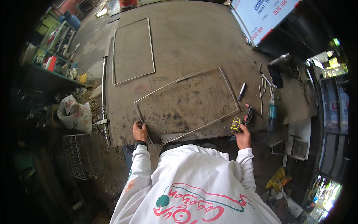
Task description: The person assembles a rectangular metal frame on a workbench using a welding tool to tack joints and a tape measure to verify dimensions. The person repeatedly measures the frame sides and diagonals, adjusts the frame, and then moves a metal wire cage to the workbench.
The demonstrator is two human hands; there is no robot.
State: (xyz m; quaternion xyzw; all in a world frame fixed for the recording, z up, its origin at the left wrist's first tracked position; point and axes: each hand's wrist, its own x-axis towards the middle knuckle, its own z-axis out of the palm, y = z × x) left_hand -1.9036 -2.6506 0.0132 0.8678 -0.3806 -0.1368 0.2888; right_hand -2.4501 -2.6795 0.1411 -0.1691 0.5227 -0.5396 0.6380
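A thin rectangular metal frame (pixel 194 130) lies askew on the worktable, its near corner at the table's front edge. My left hand (pixel 140 131), with a dark watch at the wrist, has its fingers curled at the frame's left bar. Part of that grip is hidden. In my right hand (pixel 243 138) is a yellow and black tape measure (pixel 236 123), held close to the frame's right end. Just beyond it lies a dark tool with a pinkish tip (pixel 247 111); its kind is unclear. A marker pen (pixel 242 91) rests outside the frame's right bar.
A second metal frame (pixel 152 48) lies farther back on the brown worktable (pixel 179 41). At right are a teal angle grinder (pixel 272 114), several short metal pieces (pixel 265 80) and a film-covered sheet box (pixel 261 18). A metal rod (pixel 104 93) runs along the left edge.
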